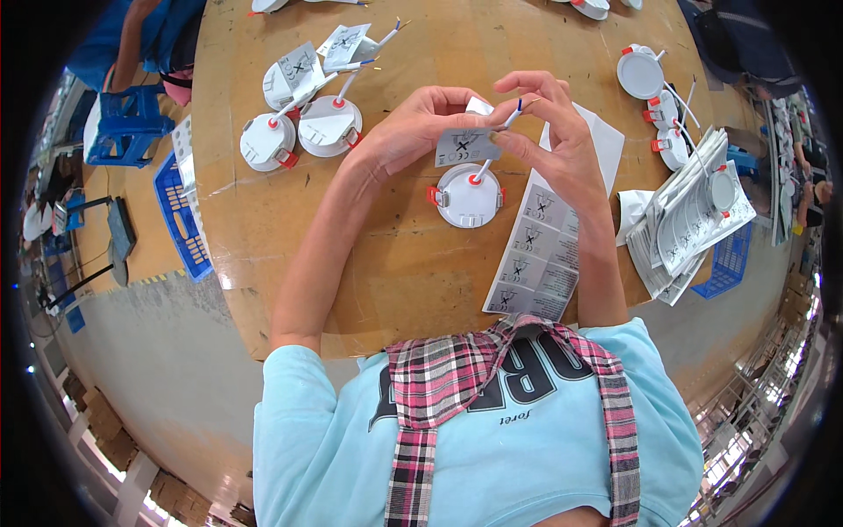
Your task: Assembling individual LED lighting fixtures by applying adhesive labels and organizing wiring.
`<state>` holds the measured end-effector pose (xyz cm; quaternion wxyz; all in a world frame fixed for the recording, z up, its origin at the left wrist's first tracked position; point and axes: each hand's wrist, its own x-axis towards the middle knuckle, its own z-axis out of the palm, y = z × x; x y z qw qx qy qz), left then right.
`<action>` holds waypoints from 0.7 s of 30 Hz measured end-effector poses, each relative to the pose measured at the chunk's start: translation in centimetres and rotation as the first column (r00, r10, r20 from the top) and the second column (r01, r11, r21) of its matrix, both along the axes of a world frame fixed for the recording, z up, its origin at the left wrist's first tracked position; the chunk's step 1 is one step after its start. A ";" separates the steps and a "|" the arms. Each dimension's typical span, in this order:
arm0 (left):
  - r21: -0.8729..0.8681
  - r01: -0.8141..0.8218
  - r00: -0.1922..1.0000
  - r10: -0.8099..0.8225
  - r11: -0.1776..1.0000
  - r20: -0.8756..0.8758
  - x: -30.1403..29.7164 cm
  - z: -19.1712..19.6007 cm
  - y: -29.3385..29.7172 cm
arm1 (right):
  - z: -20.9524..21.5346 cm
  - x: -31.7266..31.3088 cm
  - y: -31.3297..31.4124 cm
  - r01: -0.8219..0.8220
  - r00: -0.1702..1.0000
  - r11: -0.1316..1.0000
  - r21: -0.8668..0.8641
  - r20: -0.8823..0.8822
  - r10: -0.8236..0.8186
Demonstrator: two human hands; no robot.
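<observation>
A round white downlight with red-and-silver spring clips lies face down on the table before me. Its white cable rises from a red grommet and ends in blue and brown wires. At the cable, a silver printed label is pinched by my left hand, whose fingers are closed on its upper edge. My right hand closes thumb and fingers on the label's right end, beside the cable. Below my right wrist lies a sheet of the same silver labels, partly covered by that forearm.
Several downlights, some with labels on their cables, sit at the left and the right. A stack of paper sheets overhangs the right table edge. Blue baskets stand beside the table. Another person's arm shows at the far left.
</observation>
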<state>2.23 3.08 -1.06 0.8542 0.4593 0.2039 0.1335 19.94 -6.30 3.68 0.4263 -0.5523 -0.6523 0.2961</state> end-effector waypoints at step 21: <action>0.235 -0.344 0.932 0.362 0.909 -0.035 -1.7 0.7 -1.7 | -0.6 -0.7 0.1 0.114 0.965 0.979 -0.167 -0.217 -0.149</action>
